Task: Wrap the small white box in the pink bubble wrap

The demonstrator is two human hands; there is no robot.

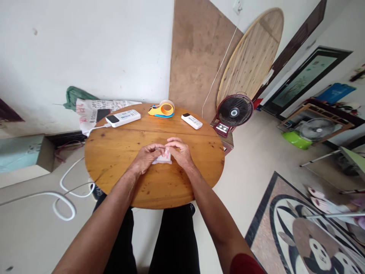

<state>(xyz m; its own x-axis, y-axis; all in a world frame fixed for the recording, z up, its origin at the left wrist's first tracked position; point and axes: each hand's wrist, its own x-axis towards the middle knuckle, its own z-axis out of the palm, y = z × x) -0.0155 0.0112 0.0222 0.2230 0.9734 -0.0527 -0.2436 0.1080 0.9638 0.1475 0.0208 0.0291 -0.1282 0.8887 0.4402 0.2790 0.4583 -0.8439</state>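
A small white packet with red print (163,156) rests on the round wooden table (114,152), close to its middle. My left hand (146,156) grips the packet's left and upper side between thumb and fingers. On the opposite side, my right hand (180,152) pinches at its upper right corner, fingertips nearly meeting those of the left. The fingers cover part of the packet, so its top edge is hidden. Clear wrapping seems to stick out along its lower edge.
Along the table's far side lie a white power bank (124,118) with a cable, an orange and blue tape dispenser (162,109), and a smaller white device (192,121). A dark red fan (234,111) stands beyond the right edge. A white cable (67,190) loops at left.
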